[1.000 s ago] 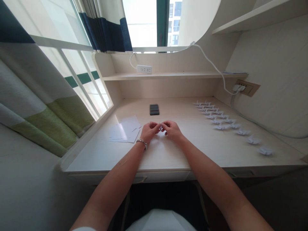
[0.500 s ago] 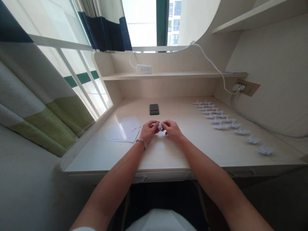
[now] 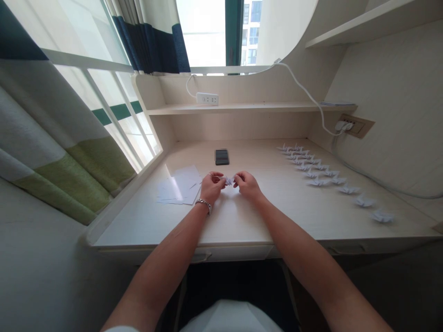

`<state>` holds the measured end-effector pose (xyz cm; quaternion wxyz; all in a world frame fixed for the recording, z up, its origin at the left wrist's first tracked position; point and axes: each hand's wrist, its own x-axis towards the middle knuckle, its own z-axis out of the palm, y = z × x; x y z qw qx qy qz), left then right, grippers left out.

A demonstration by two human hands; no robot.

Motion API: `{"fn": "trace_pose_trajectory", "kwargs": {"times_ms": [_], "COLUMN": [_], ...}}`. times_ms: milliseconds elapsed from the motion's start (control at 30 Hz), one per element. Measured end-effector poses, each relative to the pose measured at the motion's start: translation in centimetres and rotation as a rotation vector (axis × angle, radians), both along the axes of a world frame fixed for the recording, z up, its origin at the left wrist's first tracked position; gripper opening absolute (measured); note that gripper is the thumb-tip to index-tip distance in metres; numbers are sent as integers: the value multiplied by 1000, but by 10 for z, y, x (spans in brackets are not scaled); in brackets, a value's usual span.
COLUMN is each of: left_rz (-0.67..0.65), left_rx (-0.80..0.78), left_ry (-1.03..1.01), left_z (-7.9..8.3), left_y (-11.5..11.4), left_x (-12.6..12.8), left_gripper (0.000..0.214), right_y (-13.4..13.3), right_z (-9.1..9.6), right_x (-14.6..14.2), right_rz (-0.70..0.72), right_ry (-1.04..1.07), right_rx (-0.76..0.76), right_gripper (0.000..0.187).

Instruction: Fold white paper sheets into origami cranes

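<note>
A pale desk carries a loose pile of white sheets at the left, a row of folded paper birds along the right, and a small dark box near the back. At its middle the left hand and right hand face each other, fingers curled in, each pinching one end of a small folded paper held between them.

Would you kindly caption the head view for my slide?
Left hand and right hand pinch a small folded paper over the desk, paper figures alongside.
</note>
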<state>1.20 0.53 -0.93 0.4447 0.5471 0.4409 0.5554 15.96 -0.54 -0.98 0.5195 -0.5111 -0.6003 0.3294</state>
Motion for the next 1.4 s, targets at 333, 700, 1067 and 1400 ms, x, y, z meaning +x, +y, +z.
{"fn": "trace_pose_trajectory", "kwargs": {"times_ms": [333,700,1067,1400], "left_rz": [68,38,-100,-236], "left_rx": [171,209,109,-23], "left_ry": [259,444,471,278], "left_z": [3,5,3,12], "left_y": [-6,-8,-8,-11], "left_x": [-2,-3,-5,-7], "left_gripper": [15,10,19,23], "right_y": [-5,-12,-11,-10], "right_z": [-2,4,3,9], "right_x": [1,2,7,7], "right_rz": [-56,43,146,323], "right_ry": [-273,-424,-287,-2], "right_rx": [-2,40,-20,-138], "right_gripper": [10,22,21,26]}}
